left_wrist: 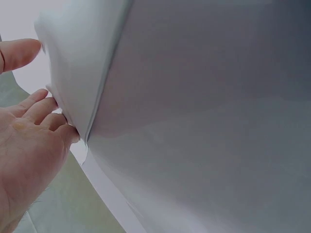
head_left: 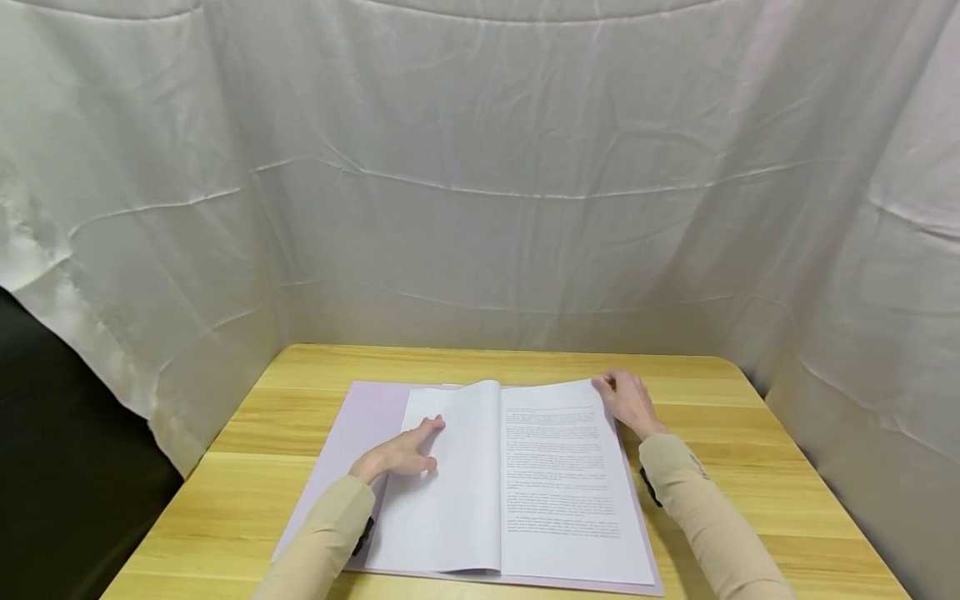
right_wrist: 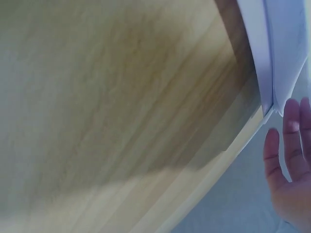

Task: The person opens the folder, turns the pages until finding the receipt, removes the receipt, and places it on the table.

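A document with printed pages lies open on a pale purple cover (head_left: 378, 408). Its left page (head_left: 457, 517) is blank and bulges up near the fold, while the right page (head_left: 558, 467) carries lines of print. My left hand (head_left: 405, 450) rests on the left page with its fingers spread, the thumb apart from them. Fingers of that left hand (left_wrist: 34, 141) lie along the paper's edge in the left wrist view. At the upper right corner of the printed page, my right hand (head_left: 628, 400) pinches the paper. The right wrist view shows outer fingers (right_wrist: 293, 131) extended beside the page edge.
The document lies on a wooden table (head_left: 247, 433), near its front edge. A pale grey cloth (head_left: 480, 250) hangs behind the table and along both sides. Something black (head_left: 60, 467) stands at the left beyond the cloth.
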Available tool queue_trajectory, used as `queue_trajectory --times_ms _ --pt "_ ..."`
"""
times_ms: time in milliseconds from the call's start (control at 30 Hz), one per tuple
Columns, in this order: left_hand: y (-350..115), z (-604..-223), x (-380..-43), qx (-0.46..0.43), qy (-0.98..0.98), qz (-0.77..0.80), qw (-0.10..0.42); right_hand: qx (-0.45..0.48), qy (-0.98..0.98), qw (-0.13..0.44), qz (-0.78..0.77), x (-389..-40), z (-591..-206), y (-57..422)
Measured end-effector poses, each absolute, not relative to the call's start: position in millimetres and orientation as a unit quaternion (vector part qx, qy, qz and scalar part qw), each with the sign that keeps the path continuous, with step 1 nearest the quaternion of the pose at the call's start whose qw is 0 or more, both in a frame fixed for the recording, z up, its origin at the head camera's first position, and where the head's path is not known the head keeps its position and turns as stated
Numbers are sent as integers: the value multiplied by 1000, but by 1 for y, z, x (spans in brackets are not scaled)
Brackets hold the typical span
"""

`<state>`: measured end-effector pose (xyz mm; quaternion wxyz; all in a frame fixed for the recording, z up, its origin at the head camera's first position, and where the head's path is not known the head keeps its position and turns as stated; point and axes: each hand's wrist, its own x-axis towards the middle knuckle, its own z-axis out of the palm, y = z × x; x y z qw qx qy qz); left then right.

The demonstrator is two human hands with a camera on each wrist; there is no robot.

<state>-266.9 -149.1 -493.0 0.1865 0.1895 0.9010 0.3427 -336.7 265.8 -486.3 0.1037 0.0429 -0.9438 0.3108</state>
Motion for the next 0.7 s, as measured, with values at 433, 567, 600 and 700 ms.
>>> queue_trajectory --times_ms 433,567,600,700 --pt "-152 -491 -267 209 891 356 188 0 -896 -7 443 -328 -479 260" --pt "-152 -491 -266 210 889 362 188 -18 -904 16 427 -329 -479 259" --pt "-152 -491 -266 206 890 359 189 -18 -906 23 422 -330 -479 259" --pt "-149 -489 -266 190 895 354 194 -21 -912 36 408 -332 -481 259"
